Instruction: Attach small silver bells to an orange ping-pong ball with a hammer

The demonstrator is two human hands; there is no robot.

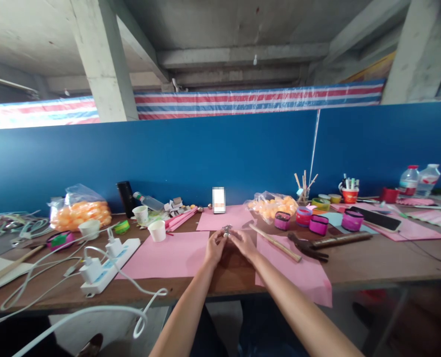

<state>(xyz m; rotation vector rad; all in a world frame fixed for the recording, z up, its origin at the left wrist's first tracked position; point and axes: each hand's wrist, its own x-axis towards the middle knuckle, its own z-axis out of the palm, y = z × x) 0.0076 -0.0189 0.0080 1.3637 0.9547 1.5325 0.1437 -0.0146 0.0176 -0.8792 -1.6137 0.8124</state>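
Observation:
A small silvery metal piece [226, 230] is held between the fingertips of both hands, just above the brown table; its kind is too small to make out. My left hand [215, 247] pinches it from the left, and my right hand [244, 244] from the right, fingers bent. Pink paper sheets [168, 255] lie to the left of the hands, with another pink sheet [298, 277] to the right. Close by my right hand is a light wooden stick [276, 243]. Beyond it rests a claw hammer [339, 241] with a dark head.
A white power strip [110, 267] with plugs and looping cables occupies the left front. Paper cups [157, 231] and a bag of orange balls [81, 214] stand behind. To the right are magenta rolls [318, 225], a phone [376, 219] and bottles [409, 179]. A blue partition [205, 153] closes the back.

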